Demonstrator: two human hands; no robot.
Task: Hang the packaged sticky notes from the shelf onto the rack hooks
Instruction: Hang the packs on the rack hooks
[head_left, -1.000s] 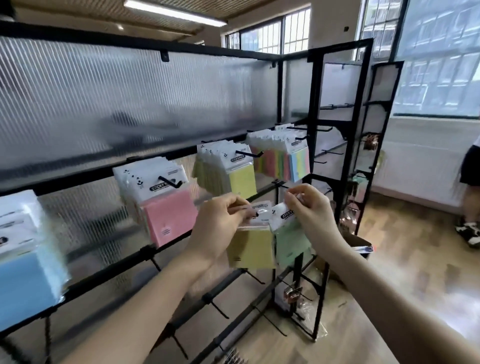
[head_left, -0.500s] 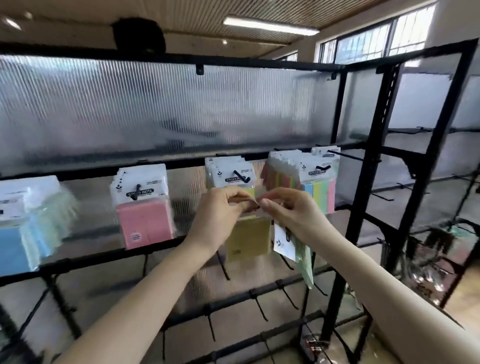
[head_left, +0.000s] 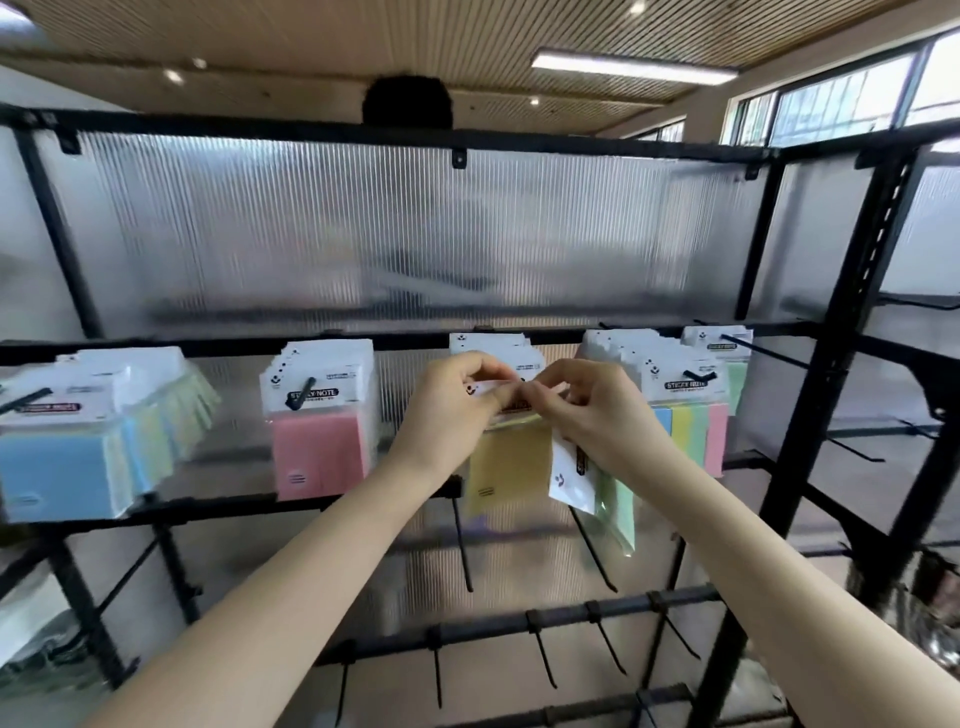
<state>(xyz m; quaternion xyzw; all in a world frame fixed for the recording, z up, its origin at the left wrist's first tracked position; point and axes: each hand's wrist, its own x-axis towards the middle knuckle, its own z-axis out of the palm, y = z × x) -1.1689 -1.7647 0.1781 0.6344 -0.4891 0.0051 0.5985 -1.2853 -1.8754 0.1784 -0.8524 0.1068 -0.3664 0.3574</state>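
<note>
Both hands are raised in front of the black rack (head_left: 810, 426), at the level of its upper hook rail. The left hand (head_left: 447, 410) is closed in a pinch on the white header card of a yellow sticky-note pack (head_left: 511, 475), which hangs straight down below the fingers. The right hand (head_left: 587, 415) is closed as well: its fingertips meet the left hand's at the same header, while a green sticky-note pack (head_left: 608, 499) is held under the palm and hangs tilted, its lower corner swung to the right. Whether the yellow pack's hole is already over a hook cannot be told; the hook there is hidden by the fingers.

On the same rail, packs are already hung: blue and pale-green packs (head_left: 67, 467) at the left edge, pink packs (head_left: 322, 447) just left of the hands, more yellow packs behind the hands, multicolour strip packs (head_left: 685, 421) just right of them, and a further green set (head_left: 727, 358) beyond. Narrow gaps are left between the pink set, the hands and the multicolour set.

Below, two lower rails carry bare black hooks (head_left: 545, 654) projecting forward and down, with open room beneath the forearms. Behind the rack a ribbed translucent panel (head_left: 415, 228) closes the back. The rack's right upright stands near the right forearm, clear of it.
</note>
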